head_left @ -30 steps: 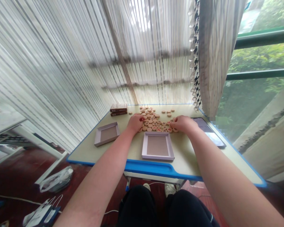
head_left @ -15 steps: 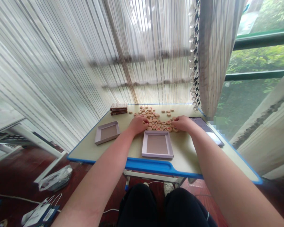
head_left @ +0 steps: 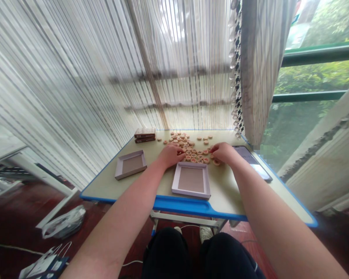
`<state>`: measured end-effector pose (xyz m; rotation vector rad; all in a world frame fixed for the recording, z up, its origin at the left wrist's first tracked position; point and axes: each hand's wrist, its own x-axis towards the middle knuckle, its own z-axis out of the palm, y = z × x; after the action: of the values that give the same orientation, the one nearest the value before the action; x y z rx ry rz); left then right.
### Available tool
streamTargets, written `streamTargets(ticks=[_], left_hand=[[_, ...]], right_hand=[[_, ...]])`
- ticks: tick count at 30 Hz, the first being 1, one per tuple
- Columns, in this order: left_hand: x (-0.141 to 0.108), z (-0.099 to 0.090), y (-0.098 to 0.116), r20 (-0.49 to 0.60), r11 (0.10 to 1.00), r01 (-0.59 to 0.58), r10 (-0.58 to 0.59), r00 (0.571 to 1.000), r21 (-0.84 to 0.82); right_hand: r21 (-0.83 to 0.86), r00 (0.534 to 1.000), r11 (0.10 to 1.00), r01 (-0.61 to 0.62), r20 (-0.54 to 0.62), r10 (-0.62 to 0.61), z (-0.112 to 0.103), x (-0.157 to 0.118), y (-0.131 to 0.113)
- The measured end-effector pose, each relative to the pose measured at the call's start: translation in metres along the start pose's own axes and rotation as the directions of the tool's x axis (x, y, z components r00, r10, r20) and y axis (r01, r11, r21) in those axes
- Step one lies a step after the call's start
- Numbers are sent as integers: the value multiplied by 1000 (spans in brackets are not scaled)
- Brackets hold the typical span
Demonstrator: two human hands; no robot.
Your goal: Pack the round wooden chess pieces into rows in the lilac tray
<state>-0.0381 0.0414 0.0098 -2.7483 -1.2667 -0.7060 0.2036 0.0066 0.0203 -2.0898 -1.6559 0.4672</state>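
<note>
couldn't tell if either hand actually gripped anything: left hand [head_left: 172, 155] curled at the left edge of the round pieces [head_left: 189, 148], right hand [head_left: 223, 153] at their right. Low, light touch seemed smartest, with them loose on the desk [head_left: 223, 193] beyond a shallow box [head_left: 176, 181]

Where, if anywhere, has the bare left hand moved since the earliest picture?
Yes: relative to the central shallow lilac cardboard box, the left hand moved rightward and closer.
</note>
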Motion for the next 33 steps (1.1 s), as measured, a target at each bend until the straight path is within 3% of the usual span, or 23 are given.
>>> streamTargets(ticks=[5,9,14,21,24,29,33], left_hand=[[1,3,-6,17,991,61,-60,998,-122],[2,6,-10,-7,977,118,-122,993,-176],[1,3,-8,-49,973,83,-95,994,-217],[2,3,-6,-64,946,43,-67,996,-320],[2,3,-4,-69,949,34,-58,996,-312],[0,1,-1,-50,961,19,-34,998,-275],[0,0,-1,-107,975,38,-63,992,-220]], right_hand=[[15,960,1000,23,-280,-18,2,9,14],[-5,972,999,52,-227,-52,9,14,15],[-9,988,999,32,-150,-33,11,13,7],[-58,974,998,27,-221,-39,11,16,12],[-25,965,999,29,-259,-34,13,19,16],[24,980,999,32,-195,-27,17,23,18],[18,960,998,62,-276,-54,19,24,19]])
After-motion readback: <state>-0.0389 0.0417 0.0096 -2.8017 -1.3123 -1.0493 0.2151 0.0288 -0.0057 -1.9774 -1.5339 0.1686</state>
